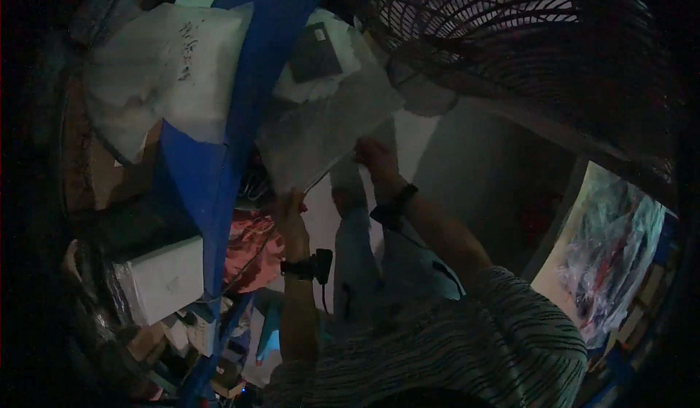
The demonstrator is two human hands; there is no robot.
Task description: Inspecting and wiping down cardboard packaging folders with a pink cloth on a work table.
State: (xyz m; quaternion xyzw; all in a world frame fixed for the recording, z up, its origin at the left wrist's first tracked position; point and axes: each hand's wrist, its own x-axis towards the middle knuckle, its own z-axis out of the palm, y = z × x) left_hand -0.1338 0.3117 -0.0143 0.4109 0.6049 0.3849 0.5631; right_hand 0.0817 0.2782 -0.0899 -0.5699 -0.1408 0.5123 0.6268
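My two hands hold a translucent plastic bag point(321, 134) by its near edge, which runs taut between them. My left hand point(290, 207) is closed on the left end of that edge. The fingers of my right hand point(375, 160) pinch its right end, farther from me. A dark flat rectangle point(315, 52) shows on pale wrapping at the far end of the bag; whether it lies inside or beyond the bag I cannot tell. Both wrists wear dark straps with small devices. The picture is dim.
A blue shelf post point(244, 80) stands at left, beside a white bag with dark writing point(182, 72). Below it are a white box point(168, 280) and a reddish bag point(251, 251). A fan-like wire grille point(474, 14) hangs at upper right. Clear crumpled plastic point(609, 247) lies at right.
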